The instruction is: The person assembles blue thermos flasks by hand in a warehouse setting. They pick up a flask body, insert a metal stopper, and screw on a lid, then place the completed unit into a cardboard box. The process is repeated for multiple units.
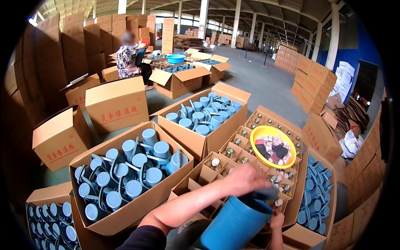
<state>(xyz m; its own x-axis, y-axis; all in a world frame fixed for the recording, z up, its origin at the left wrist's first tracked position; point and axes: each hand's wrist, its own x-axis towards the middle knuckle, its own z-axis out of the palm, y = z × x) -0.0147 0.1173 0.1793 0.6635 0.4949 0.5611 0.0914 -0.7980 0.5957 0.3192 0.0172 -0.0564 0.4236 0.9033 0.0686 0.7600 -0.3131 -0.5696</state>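
A blue flask casing with a wide round mouth tilts in front of me, its mouth facing up and away. My right hand wraps round its right side, thumb and fingers partly hidden behind it. Above the mouth is my left hand, its fingers curled and slightly blurred. A dark grey-blue piece shows just below those fingers at the rim; I cannot make out what it is. Beyond the hands, a divided carton holds glass bottle liners, and a yellow bowl with small pinkish-white pieces and dark pads rests on top.
Open cartons of blue casings stand at left, beyond and right. Closed cartons sit farther left. A person sits by more open boxes with a blue basin. Stacked cartons line the right.
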